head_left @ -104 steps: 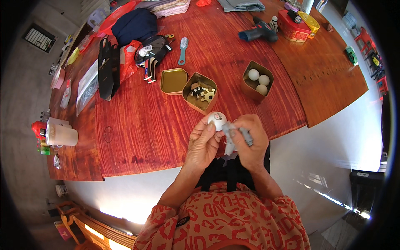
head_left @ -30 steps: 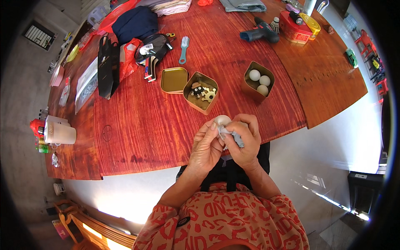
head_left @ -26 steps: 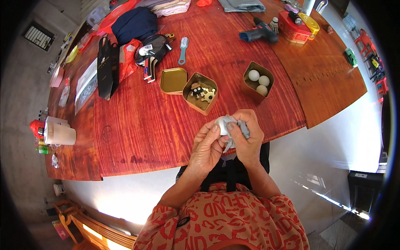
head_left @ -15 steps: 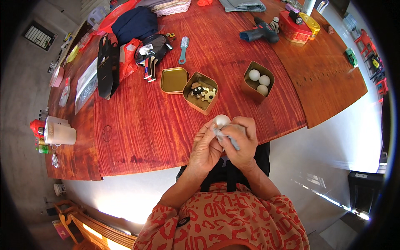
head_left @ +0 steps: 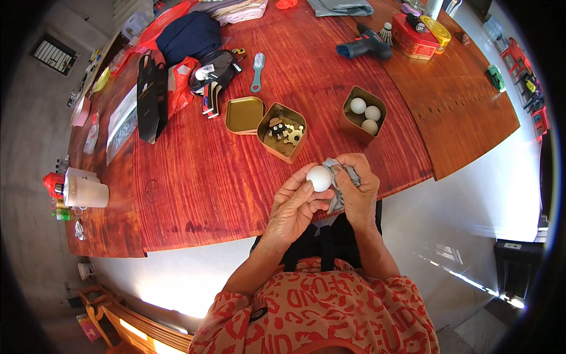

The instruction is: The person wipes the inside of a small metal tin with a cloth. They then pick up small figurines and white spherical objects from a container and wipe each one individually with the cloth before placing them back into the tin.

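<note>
Between the fingers and thumb of my left hand (head_left: 293, 206) is a white ball (head_left: 319, 178), the size of a table tennis ball. My right hand (head_left: 359, 192) grips a crumpled grey cloth (head_left: 336, 202), which sits right beside the ball. Both hands are over the table's near edge. Just beyond them stands an open tin (head_left: 283, 156) with small cartoon-like figures (head_left: 285, 131) inside. Its square lid (head_left: 245, 115) lies to the left. Farther right, another open tin (head_left: 360, 134) contains three white balls (head_left: 371, 113).
The reddish wooden table (head_left: 200, 177) also bears a teal-handled brush (head_left: 257, 74), a black paper bag (head_left: 151, 97), a power drill (head_left: 368, 46), a shuttlecock (head_left: 386, 33) and a red tin (head_left: 413, 38). A whitish lidded container (head_left: 86, 189) stands at the left edge.
My right hand has moved a little right with the cloth, off the ball's front. More of the ball now shows in my left hand.
</note>
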`<state>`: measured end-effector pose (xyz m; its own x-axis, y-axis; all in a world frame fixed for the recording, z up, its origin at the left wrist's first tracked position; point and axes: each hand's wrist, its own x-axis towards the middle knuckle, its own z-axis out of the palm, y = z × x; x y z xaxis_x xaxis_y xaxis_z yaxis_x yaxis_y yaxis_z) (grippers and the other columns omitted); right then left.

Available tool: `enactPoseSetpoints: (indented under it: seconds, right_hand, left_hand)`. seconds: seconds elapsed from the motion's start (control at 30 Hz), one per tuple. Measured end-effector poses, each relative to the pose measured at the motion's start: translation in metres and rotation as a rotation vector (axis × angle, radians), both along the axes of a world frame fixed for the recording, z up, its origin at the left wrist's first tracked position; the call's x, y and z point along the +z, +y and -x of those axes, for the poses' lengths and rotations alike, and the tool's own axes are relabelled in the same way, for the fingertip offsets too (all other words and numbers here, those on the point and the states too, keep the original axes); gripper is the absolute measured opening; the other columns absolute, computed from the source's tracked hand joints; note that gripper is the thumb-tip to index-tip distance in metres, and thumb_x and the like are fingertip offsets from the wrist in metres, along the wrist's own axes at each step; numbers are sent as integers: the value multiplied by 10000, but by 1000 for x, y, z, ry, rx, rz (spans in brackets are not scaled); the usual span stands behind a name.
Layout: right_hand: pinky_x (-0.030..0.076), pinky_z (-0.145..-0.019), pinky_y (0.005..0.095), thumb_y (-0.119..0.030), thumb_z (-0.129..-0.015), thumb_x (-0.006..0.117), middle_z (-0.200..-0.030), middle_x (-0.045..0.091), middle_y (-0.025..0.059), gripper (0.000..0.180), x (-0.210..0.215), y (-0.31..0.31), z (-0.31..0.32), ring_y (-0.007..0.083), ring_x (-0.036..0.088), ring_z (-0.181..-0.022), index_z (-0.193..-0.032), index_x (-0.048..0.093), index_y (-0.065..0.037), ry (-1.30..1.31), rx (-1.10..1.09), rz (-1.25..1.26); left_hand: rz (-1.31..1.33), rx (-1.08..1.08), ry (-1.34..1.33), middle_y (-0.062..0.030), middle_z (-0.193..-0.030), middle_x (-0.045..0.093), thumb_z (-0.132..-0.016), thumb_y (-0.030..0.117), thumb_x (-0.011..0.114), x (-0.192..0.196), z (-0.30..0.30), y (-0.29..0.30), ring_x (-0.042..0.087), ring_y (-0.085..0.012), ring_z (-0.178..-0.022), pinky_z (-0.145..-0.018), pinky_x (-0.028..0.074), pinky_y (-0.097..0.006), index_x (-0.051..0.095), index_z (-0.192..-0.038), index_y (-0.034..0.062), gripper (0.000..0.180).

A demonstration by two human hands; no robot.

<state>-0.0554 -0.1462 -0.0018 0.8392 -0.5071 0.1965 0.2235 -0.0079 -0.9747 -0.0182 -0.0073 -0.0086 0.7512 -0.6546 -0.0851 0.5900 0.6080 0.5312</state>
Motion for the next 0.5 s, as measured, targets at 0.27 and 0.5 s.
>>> enactPoseSetpoints:
  seconds: [0.27,0.5]
  right_hand:
    - [465,-699,269,42,-737,664,-928,552,88,193,18,6,12,174,580,-840,-917,655,-27,-173,83,337]
    - [456,-707,255,30,-784,634,-934,555,73,170,17,-3,8,136,561,-829,-949,632,-11,-95,158,106]
  left_hand:
    - [-51,78,-90,-113,-1155,592,-866,-10,603,-4,-3,4,621,-164,-949,-754,548,-254,429,-1327,8,493]
    - [-266,178,-463,-97,-1129,594,-780,-88,672,0,-2,5,593,-152,-1018,-884,528,-292,510,-1201,3,460]
